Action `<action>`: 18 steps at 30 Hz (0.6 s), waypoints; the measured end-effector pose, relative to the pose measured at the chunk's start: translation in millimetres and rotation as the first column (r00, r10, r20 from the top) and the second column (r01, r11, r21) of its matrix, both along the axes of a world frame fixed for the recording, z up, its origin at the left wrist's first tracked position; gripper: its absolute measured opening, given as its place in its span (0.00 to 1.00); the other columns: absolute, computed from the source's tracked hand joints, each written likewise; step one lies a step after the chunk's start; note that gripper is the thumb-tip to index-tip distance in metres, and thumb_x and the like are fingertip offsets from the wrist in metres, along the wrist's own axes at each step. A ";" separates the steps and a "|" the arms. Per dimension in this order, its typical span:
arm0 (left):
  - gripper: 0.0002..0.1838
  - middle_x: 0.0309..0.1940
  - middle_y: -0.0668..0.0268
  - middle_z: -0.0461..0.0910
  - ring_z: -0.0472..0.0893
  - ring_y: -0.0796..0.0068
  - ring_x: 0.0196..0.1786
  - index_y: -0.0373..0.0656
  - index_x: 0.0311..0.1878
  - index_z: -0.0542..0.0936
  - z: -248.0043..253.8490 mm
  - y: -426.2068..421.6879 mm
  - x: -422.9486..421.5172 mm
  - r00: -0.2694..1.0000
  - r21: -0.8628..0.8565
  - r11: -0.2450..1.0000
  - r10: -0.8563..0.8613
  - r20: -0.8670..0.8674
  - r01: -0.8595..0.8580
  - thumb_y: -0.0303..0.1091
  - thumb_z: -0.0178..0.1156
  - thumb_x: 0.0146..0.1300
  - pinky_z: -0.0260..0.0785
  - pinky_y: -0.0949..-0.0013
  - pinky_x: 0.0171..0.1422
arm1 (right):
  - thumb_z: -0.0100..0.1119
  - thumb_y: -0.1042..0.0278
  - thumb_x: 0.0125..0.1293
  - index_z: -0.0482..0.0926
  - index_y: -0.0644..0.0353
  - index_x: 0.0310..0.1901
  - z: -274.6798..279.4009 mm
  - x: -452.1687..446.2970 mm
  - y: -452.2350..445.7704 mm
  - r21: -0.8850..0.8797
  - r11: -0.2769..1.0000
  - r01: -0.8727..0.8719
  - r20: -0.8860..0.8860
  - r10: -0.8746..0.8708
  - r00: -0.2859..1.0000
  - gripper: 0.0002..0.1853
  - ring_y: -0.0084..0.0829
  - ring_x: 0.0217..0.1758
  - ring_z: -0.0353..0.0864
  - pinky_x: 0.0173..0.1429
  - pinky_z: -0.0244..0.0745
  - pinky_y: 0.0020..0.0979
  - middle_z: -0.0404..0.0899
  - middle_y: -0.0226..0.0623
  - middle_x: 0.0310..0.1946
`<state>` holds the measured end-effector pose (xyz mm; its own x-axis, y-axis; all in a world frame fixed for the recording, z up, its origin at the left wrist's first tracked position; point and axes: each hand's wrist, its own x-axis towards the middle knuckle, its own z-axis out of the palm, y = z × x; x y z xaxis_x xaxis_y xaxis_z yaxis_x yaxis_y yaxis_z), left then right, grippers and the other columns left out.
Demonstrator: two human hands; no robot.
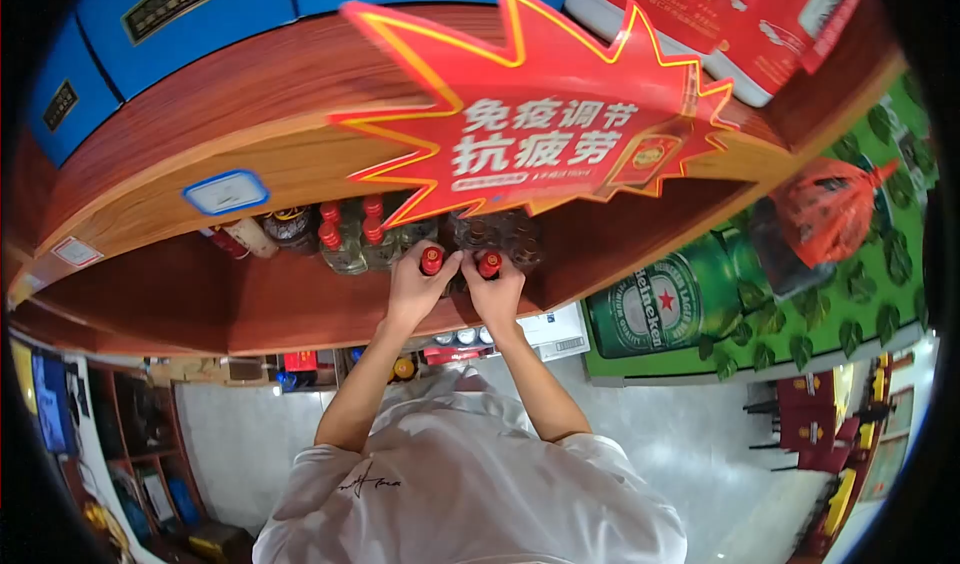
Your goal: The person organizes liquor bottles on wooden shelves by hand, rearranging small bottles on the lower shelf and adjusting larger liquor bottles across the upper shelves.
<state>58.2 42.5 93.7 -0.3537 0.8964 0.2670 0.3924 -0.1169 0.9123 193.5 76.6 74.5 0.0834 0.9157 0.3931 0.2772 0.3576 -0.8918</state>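
Note:
My left hand [412, 289] is closed around a bottle with a red cap [431, 260], at the front edge of a wooden shelf [270, 299]. Just to its right, my right hand [497, 291] grips another bottle with a red cap [489, 265]. Both bottle bodies are mostly hidden by my hands. Clear bottles with red caps [343, 247] stand on the shelf left of my hands. Behind my right hand are several dark, glassy round shapes [500, 232]; I cannot make out their kind.
A red starburst sign [545, 114] juts out above my hands from the upper shelf edge [300, 139]. Blue boxes [190, 24] and a red-and-white carton [700, 24] sit higher up. To the right are a green Heineken display [660, 299] and an orange plastic bag [835, 209].

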 end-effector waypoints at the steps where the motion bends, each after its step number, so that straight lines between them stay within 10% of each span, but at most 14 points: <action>1: 0.16 0.24 0.59 0.80 0.82 0.68 0.31 0.36 0.37 0.82 -1.1 -1.4 2.2 0.999 0.048 0.998 0.033 0.012 -0.033 0.40 0.75 0.61 0.75 0.63 0.41 | 0.78 0.63 0.59 0.81 0.67 0.33 -3.3 1.7 0.9 0.006 1.000 -0.019 -0.003 0.019 1.000 0.16 0.35 0.25 0.78 0.36 0.77 0.35 0.81 0.45 0.24; 6: 0.33 0.58 0.53 0.78 0.80 0.58 0.59 0.36 0.60 0.78 -8.6 -35.6 2.3 0.969 0.143 0.978 0.175 -0.174 -0.151 0.36 0.80 0.52 0.76 0.59 0.61 | 0.81 0.60 0.56 0.81 0.64 0.47 5.2 14.3 0.6 0.032 0.986 -0.163 0.082 0.160 0.984 0.23 0.38 0.38 0.88 0.46 0.81 0.36 0.87 0.43 0.36; 18: 0.43 0.54 0.55 0.75 0.79 0.62 0.48 0.38 0.69 0.72 -41.2 -54.6 14.3 0.986 -0.004 0.989 0.146 -0.076 -0.147 0.36 0.82 0.51 0.78 0.61 0.52 | 0.75 0.70 0.59 0.76 0.66 0.60 55.3 46.3 -22.8 0.263 0.950 -0.166 0.261 0.096 0.960 0.28 0.46 0.50 0.83 0.58 0.78 0.41 0.82 0.49 0.50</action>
